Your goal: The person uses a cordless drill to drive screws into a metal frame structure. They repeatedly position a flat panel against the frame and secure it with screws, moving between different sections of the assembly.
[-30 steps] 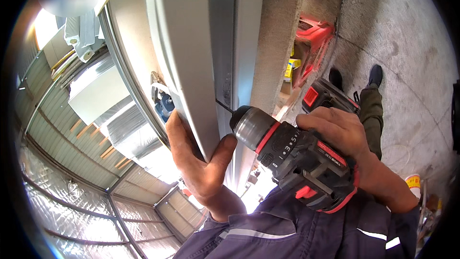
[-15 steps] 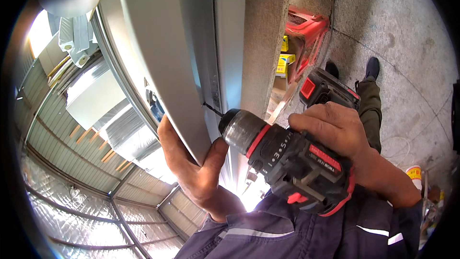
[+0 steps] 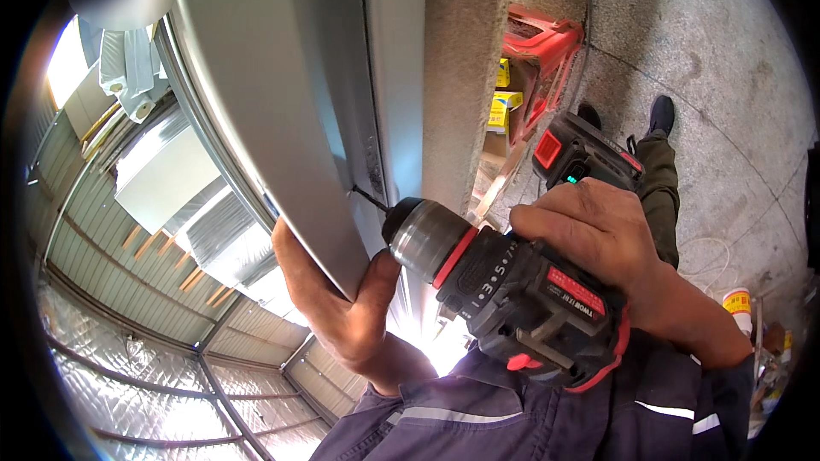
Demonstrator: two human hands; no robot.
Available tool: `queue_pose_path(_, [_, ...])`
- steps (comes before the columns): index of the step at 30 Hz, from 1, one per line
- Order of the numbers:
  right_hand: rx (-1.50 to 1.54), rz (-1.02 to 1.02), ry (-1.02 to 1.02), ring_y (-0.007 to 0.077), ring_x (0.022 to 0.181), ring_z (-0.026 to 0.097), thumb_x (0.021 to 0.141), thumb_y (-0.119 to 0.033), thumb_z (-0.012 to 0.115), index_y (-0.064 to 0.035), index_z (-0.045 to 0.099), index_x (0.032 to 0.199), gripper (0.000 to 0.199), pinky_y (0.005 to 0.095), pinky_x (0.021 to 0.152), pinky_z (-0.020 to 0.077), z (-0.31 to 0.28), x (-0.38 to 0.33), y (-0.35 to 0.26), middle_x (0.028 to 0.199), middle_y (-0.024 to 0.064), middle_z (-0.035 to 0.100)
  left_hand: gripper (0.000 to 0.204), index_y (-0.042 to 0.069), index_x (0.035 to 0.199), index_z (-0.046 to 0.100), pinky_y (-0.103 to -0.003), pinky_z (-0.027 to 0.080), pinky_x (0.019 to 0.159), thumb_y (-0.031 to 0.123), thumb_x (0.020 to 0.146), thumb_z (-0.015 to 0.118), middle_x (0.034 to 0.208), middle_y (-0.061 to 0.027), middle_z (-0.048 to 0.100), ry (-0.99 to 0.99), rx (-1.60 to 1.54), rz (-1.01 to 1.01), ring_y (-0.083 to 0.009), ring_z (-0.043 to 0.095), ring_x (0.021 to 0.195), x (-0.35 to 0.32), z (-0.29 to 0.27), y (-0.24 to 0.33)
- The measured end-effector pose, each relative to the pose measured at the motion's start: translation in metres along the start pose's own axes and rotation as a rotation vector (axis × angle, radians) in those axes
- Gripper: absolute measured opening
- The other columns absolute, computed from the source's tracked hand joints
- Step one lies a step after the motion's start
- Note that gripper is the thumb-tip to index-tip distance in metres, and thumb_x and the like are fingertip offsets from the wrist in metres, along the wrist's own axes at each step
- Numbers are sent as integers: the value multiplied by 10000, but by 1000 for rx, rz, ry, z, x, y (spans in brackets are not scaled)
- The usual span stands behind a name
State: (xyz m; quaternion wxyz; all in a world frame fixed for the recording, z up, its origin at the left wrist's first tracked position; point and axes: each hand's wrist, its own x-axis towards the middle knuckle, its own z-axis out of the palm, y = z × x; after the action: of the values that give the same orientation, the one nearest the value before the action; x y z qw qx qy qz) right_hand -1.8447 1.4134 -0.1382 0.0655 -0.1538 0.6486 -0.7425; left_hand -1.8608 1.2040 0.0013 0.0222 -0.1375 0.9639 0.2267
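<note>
A black and red cordless drill (image 3: 534,299) is gripped in my right hand (image 3: 589,226), fingers wrapped round its handle. From its chuck, a thin drill bit (image 3: 371,198) points left, its tip at the inner face of a long, pale grey metal profile (image 3: 265,94). My left hand (image 3: 346,316) clasps the profile's near end, thumb on the inner side and fingers on the outer side. The left fingertips are partly hidden behind the metal. The drill's battery (image 3: 581,149) shows beyond my right hand, with a small green light lit beside it.
A brownish beam (image 3: 461,77) runs alongside the profile. Beyond it stand a red plastic stool-like frame (image 3: 551,51) and yellow boxes (image 3: 504,109). A white and yellow tub (image 3: 737,307) is on the concrete floor (image 3: 735,119) at right. Wrapped white panels (image 3: 171,162) stand at left.
The drill and the profile have shifted slightly left in view. The green light on the drill has come on, and the chuck's knurling now looks smeared, as if turning.
</note>
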Motion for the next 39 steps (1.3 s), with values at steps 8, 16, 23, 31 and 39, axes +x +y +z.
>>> queue_pose_path(8, [0,20,-29,257,715,646,725,-195,726,-84,652,1186,480,358,617,495,-2,2,-2,862,70,648,841,-52,1305,505,-367,447,912,385,644,788,1129,-135,571,14,3,-14,-245,580,1032,-2,0,-2])
queue_pose_path(16, [13,9,5,260,760,659,732,-197,717,-78,640,1210,499,368,642,499,1,0,-6,877,69,648,824,-57,1302,500,-360,447,899,354,647,786,1123,-129,568,8,-17,-33,-235,572,1020,0,2,4])
queue_pose_path(23, [-16,40,-70,256,741,651,740,-199,704,-81,638,1216,494,364,633,491,-6,2,-11,876,68,645,802,-58,1286,509,-355,441,891,349,650,781,1112,-128,564,2,-23,-17,-234,568,997,-2,-1,-2])
queue_pose_path(31, [26,36,-38,264,723,642,736,-214,706,-82,638,1207,494,368,622,479,-3,0,-5,855,68,633,760,-54,1238,527,-354,438,868,354,654,791,1054,-106,550,18,-30,6,-224,559,974,0,4,-1])
queue_pose_path(39, [23,52,-39,267,706,630,732,-222,713,-88,650,1195,486,371,625,478,-2,0,-6,862,66,629,733,-49,1223,533,-341,436,854,325,653,802,1032,-100,550,26,-67,-9,-214,559,939,-2,4,-3])
